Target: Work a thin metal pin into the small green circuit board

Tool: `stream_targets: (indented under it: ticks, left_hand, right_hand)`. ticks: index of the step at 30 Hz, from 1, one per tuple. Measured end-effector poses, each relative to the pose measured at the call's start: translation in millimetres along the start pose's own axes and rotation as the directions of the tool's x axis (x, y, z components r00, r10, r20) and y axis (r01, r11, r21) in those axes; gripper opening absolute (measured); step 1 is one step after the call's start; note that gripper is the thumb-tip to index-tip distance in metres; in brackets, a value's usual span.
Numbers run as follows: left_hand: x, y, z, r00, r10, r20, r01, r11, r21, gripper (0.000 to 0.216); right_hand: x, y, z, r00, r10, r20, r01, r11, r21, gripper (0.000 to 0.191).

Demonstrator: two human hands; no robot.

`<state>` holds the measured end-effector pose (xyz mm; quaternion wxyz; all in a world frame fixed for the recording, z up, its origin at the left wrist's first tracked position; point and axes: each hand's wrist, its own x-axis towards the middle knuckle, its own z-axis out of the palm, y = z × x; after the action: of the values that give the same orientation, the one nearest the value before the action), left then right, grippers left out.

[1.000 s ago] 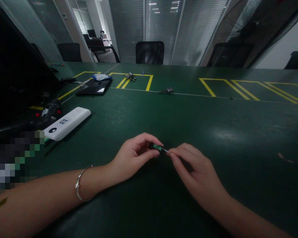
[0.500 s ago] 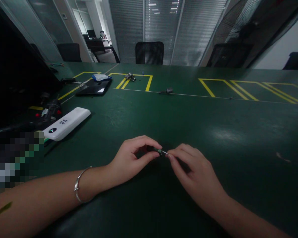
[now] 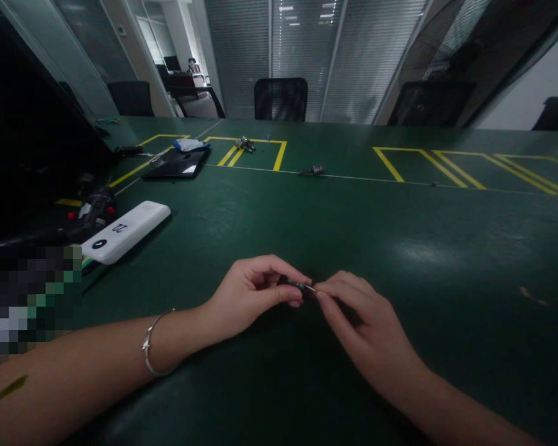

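Observation:
My left hand (image 3: 253, 297), with a silver bangle (image 3: 147, 344) at the wrist, pinches a small dark part with some green on it (image 3: 294, 283) between thumb and fingers. From its right end a thin, shiny metal piece (image 3: 309, 288) sticks out. The fingertips of my right hand (image 3: 360, 316) are closed at the end of that metal piece. Both hands meet just above the green tabletop (image 3: 279, 217). The exact kind of the small part is too small and dark to tell.
On the left lie a white power-bank-like block (image 3: 128, 232) and a dark device with red knobs (image 3: 93, 210). Farther back are a black tablet-like slab (image 3: 177, 164), a blue-white packet (image 3: 190, 145), small metal parts (image 3: 245, 145) and a dark cylindrical piece with a thin shaft (image 3: 317, 169).
The left fingers have shifted slightly right and changed their grip, so more of the dark part shows. The right hand stays nearly where it was, still at the metal piece.

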<state>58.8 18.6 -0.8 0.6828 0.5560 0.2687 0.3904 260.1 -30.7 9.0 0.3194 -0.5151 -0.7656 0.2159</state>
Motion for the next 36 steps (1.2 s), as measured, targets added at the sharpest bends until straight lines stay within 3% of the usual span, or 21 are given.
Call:
stream_targets:
  ticks: [6,10,12,15,18,25,29,33,36]
  left_hand:
    - [0.6,1.9,1.7,1.0,-0.009,-0.028,0.009,1.0,0.0,0.013]
    - [-1.0,4.5,-1.3,1.0,0.004,-0.022,0.0,0.987,0.162,0.01]
    - [-1.8,5.5,-3.2,0.997,0.02,0.071,-0.043,0.94,0.337,0.011]
    - [-1.7,5.9,-4.4,0.956,0.039,0.292,-0.211,0.783,0.586,0.009]
    - [-0.5,5.4,-3.8,0.917,0.032,0.398,-0.321,0.652,0.687,0.008]
    - [-0.6,4.6,-3.3,0.904,-0.001,0.428,-0.36,0.539,0.762,0.012]
    - [-1.9,3.5,-3.1,0.905,0.01,0.426,-0.368,0.522,0.77,0.015]
    - [-2.9,4.1,-1.3,0.926,0.04,0.374,-0.339,0.522,0.783,0.02]
    - [-3.5,6.1,0.3,0.955,0.046,0.294,-0.28,0.476,0.834,0.027]
  right_hand:
    - [-0.5,0.4,1.0,1.0,0.028,0.006,-0.028,0.999,0.029,0.019]
    - [-1.6,1.8,1.2,0.998,0.054,-0.032,-0.051,0.996,0.071,0.019]
    - [-1.7,2.7,1.5,0.998,0.055,-0.04,-0.051,0.995,0.082,0.019]
    - [-1.6,4.1,2.1,0.998,0.05,-0.034,-0.047,0.995,0.092,0.019]
    - [-1.4,5.2,2.8,0.999,0.037,-0.038,-0.033,0.995,0.099,0.019]
    - [0.8,4.4,2.8,0.999,0.037,-0.025,-0.034,0.995,0.09,0.02]
    - [2.5,4.1,3.7,0.999,0.042,-0.021,-0.04,0.996,0.085,0.019]
    - [2.4,6.1,6.5,0.999,0.046,-0.001,-0.046,0.998,0.042,0.014]
    - [2.2,7.2,7.5,0.998,0.051,0.02,-0.051,0.998,-0.03,0.021]
